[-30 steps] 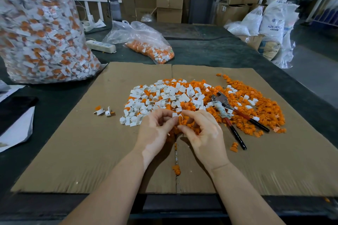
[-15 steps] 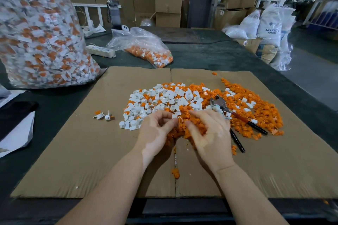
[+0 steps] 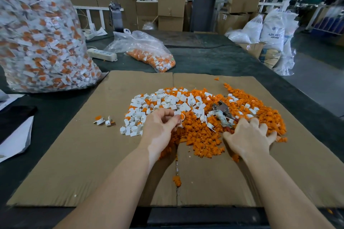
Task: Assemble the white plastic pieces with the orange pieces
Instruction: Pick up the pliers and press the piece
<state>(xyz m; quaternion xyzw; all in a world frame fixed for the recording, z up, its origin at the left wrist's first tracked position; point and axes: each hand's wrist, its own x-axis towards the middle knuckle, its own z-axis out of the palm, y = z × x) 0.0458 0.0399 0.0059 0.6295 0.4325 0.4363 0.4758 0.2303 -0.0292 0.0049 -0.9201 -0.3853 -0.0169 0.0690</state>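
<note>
Head view: left hand (image 3: 158, 130) fingers pinch white piece (image 3: 178, 113); right hand (image 3: 249, 135) fingers spread on orange pieces (image 3: 201, 135); sack (image 3: 273, 29) reads "ABS RESIN".

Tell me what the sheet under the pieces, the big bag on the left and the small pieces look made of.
Sheet: brown cardboard, matte, with a fold seam down the middle. Big bag: thin clear plastic film, glossy and wrinkled, contents showing through. White pieces and orange pieces: apparently moulded hard plastic, smooth and uniform in colour.
</note>
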